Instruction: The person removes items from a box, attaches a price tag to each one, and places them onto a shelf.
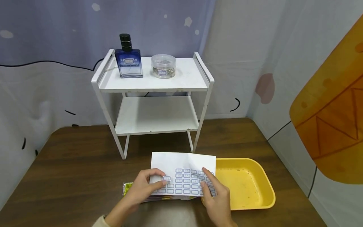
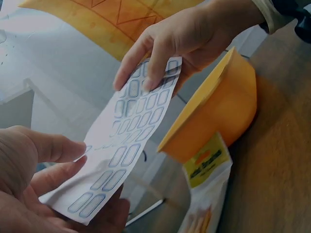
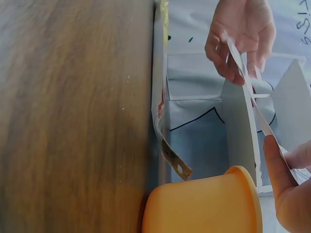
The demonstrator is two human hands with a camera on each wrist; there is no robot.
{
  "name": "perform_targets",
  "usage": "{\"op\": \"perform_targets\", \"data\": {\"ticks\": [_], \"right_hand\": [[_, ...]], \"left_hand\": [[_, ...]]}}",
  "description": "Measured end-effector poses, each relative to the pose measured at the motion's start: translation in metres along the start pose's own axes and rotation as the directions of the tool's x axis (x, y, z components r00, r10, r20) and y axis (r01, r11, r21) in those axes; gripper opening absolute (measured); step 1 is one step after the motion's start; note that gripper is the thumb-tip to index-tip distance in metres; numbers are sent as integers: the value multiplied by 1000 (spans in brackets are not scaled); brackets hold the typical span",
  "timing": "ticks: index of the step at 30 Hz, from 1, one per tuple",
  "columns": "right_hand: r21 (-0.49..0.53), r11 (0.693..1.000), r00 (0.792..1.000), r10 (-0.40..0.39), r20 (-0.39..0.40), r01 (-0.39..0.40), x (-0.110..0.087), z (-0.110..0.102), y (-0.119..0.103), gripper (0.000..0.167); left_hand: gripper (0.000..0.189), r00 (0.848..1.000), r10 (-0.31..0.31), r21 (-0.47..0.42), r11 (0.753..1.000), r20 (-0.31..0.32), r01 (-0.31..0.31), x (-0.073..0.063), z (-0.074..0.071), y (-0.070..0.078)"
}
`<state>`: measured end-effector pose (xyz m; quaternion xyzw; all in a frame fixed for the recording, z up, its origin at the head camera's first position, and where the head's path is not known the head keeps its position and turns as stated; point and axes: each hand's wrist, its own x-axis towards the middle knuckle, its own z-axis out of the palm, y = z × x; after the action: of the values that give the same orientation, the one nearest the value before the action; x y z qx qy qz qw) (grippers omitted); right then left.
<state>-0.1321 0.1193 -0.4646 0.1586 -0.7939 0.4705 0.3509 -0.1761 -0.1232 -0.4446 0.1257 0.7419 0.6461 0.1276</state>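
A white sheet of small blue-framed label stickers (image 1: 181, 159) is held up above the table, its upper part bare. My right hand (image 1: 216, 200) grips the sheet's right side, thumb and fingertip on the printed face, the other fingers behind. My left hand (image 1: 143, 186) pinches one sticker (image 1: 166, 178) between thumb and index finger, over the sheet's left part. The left wrist view shows that thumb and finger meeting at the sticker's edge. Under the sheet lies a clear packet with a yellow-green header (image 2: 209, 162), mostly covered by the sheet in the head view.
A yellow tray (image 1: 267, 181) stands right of the sheet. Behind is a white two-tier shelf (image 1: 156, 116). On its top are a blue perfume bottle (image 1: 130, 67) and a clear round jar (image 1: 163, 67), each bearing a similar sticker. Fabric walls (image 1: 238, 63) surround the wooden table (image 1: 85, 167).
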Motion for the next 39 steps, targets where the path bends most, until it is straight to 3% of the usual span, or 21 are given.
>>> {"op": "perform_targets", "data": {"ticks": [2, 5, 8, 12, 17, 27, 35, 39], "right_hand": [[51, 996, 997, 71, 10, -72, 0, 0, -2, 48], [143, 967, 978, 206, 46, -210, 1, 0, -6, 45], [209, 921, 945, 316, 88, -328, 3, 1, -10, 44], [233, 885, 915, 383, 131, -404, 5, 2, -13, 45], [252, 859, 893, 405, 197, -445, 7, 3, -13, 49], [327, 805, 854, 383, 353, -496, 8, 12, -15, 57], [328, 755, 783, 371, 500, -567, 10, 33, -22, 66], [300, 771, 774, 360, 521, -561, 7, 41, -23, 66]], "left_hand": [[23, 998, 43, -4, 999, 41, -43, -2, -7, 1], [25, 991, 99, -8, 995, 90, -99, -5, -16, 2], [29, 987, 131, -1, 991, 94, -132, -8, -23, 4], [33, 984, 160, 30, 986, 80, -163, -10, -29, 8], [36, 978, 199, 71, 976, 67, -204, -15, -38, 11], [42, 975, 218, 141, 964, 54, -223, -29, -62, 8], [42, 965, 262, 226, 939, 20, -260, -46, -97, -6], [45, 969, 242, 225, 947, -42, -227, -58, -123, -21]]}}
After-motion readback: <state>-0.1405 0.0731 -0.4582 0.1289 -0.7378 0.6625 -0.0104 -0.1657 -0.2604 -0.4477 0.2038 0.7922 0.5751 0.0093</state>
